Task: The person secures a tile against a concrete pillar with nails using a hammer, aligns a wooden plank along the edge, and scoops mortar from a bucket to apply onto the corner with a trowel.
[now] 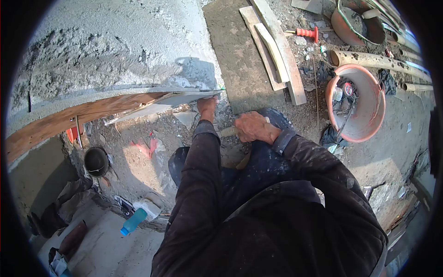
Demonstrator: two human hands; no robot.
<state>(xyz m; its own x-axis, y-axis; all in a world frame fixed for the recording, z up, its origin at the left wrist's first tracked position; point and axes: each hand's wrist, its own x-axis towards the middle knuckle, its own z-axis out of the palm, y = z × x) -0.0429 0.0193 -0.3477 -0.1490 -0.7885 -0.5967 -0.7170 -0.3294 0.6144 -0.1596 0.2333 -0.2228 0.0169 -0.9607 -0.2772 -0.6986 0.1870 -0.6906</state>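
My left hand (206, 108) is closed at the right end of a long grey-white board (177, 100), which lies along the lower edge of the plastered wall (138, 51). Its fingertips are partly hidden at the board's edge. Just to the right, my right hand (255, 127) is wrapped round a tool with a pale handle (228, 132); the handle sticks out to the left of the fist, and the kind of tool cannot be made out. Both hands are low, in front of my knees.
Beyond my hands, wooden strips (272, 51) lie on a cement-smeared plank (235, 60). A red-handled chisel (306, 33) lies near them. To the right stand a broken-rimmed tub (377, 120) with small items and another bucket (348, 27). A black bucket (96, 161) and blue bottle (134, 221) are left.
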